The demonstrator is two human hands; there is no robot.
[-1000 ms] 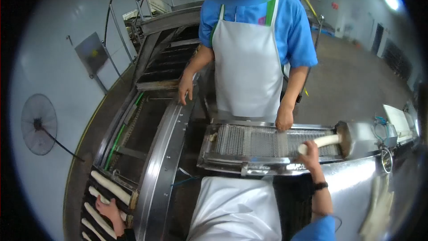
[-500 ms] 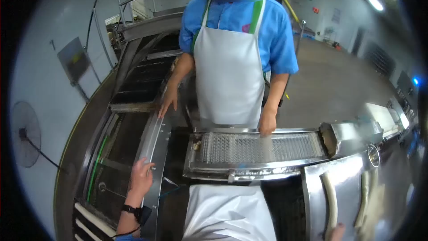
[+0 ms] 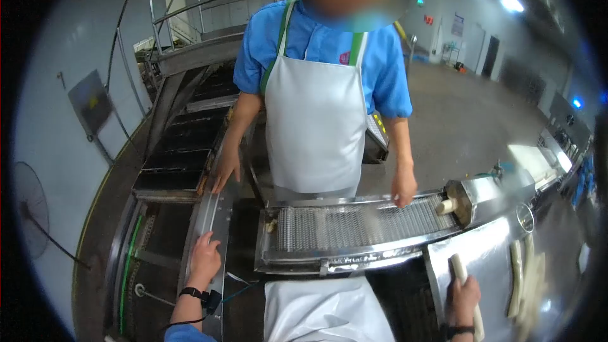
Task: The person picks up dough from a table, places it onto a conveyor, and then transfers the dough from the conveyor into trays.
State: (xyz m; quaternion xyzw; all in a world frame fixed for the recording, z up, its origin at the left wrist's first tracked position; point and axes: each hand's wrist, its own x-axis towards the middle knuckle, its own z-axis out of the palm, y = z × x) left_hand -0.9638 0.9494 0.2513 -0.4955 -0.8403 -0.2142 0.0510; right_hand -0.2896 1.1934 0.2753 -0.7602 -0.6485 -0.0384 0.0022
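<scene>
My left hand point(image 3: 206, 258) rests on the metal rail point(image 3: 215, 215) beside the conveyor, fingers stretched out and holding nothing. On the steel table at the right, my right hand point(image 3: 465, 294) is closed around a long pale dough rope point(image 3: 458, 267). The rope's far end sticks out past the fingers, and its near end shows below the hand. More dough ropes point(image 3: 517, 278) lie to the right of it. Another piece of dough point(image 3: 445, 206) pokes out of the metal housing point(image 3: 494, 196) onto the mesh belt point(image 3: 342, 228).
A co-worker in a white apron point(image 3: 313, 126) stands opposite, one hand point(image 3: 227, 168) at the rail and the other point(image 3: 404, 187) over the mesh belt. Dark trays point(image 3: 174, 174) sit on the left conveyor point(image 3: 161, 228). A wall fan point(image 3: 31, 206) stands far left.
My right hand has come further into view and closed on the dough rope. Dough now shows at the housing's mouth. The dark trays sit lower in view, and the co-worker's hand has moved right.
</scene>
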